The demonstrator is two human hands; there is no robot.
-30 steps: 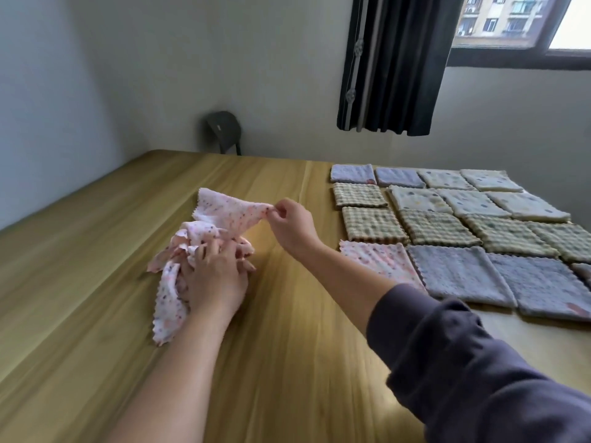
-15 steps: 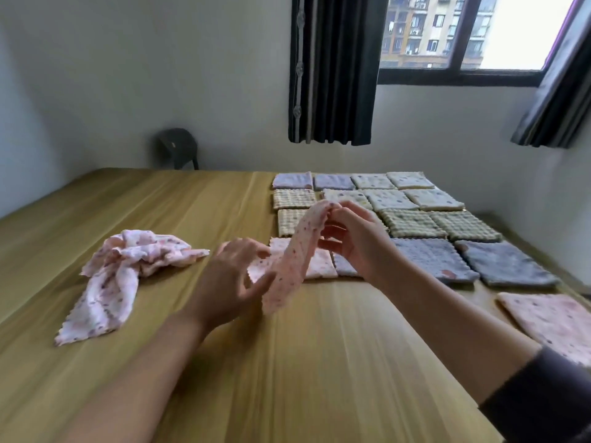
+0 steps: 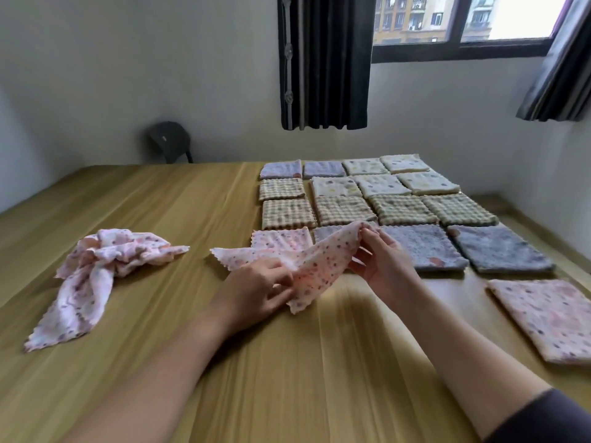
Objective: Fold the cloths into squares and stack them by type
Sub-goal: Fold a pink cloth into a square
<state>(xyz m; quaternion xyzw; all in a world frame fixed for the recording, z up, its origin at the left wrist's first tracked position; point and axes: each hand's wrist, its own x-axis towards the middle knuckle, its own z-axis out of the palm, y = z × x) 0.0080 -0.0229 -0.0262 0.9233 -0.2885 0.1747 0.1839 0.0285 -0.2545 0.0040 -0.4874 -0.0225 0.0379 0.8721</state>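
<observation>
Wood-grain table (image 3: 287, 378) runs under both your forearms; just above it, near the middle, you hold the pink spotted cloth (image 3: 316, 260) between your two hands. Your left hand (image 3: 259, 289) has its fingers curled in, pinching the cloth along its lower edge; your right hand (image 3: 383, 266) grips the raised upper corner between thumb and fingertips, so the cloth hangs slack between them, one corner trailing to the left and one tip drooping toward the table. At your right a folded pink square (image 3: 550, 318) lies flat, well apart from the hands; at your left a crumpled heap of pink cloths (image 3: 105, 263) sprawls on the wood. Behind the held cloth sits another folded pink square (image 3: 281, 239), partly hidden; beside it lies a row of folded grey squares (image 3: 499, 251). Further back come checked squares (image 3: 403, 209), then cream spotted squares (image 3: 377, 183) and two lilac squares (image 3: 323, 169) — all set edge to edge in a grid. Past the table stand a dark chair (image 3: 169, 142), a black curtain (image 3: 323, 59) and a window (image 3: 463, 17).
</observation>
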